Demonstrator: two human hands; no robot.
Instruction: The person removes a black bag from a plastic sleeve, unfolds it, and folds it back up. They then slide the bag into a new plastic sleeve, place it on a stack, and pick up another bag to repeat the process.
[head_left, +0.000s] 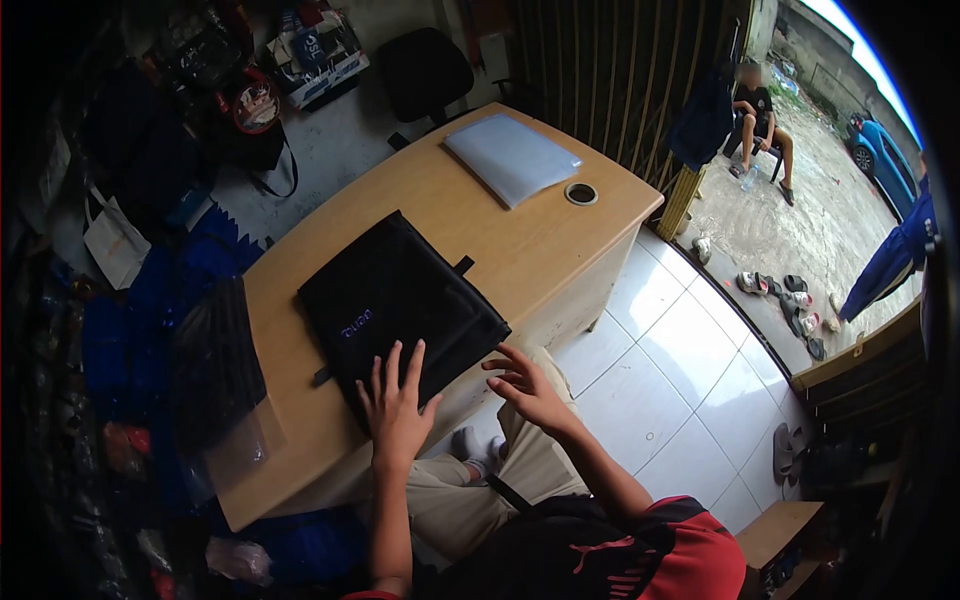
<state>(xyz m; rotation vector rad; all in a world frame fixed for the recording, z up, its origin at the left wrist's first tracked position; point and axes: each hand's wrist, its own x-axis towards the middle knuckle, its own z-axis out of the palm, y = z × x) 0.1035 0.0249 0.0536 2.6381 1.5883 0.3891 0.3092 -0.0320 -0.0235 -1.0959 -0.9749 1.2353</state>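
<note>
A flat black fabric bag with small printed lettering and short tabs at its sides lies on the wooden desk. My left hand has its fingers spread over the bag's near part, just below the lettering. Off the bag's near right corner is my right hand, its fingers loosely curved and apart, with the index fingertip close to the edge. Neither hand has anything in its grasp.
Clear plastic sleeves lie at the desk's far end beside a round cable hole. Dark plastic-wrapped pieces overhang the left edge. Blue packages crowd the left floor. Outside the doorway a person sits near several shoes.
</note>
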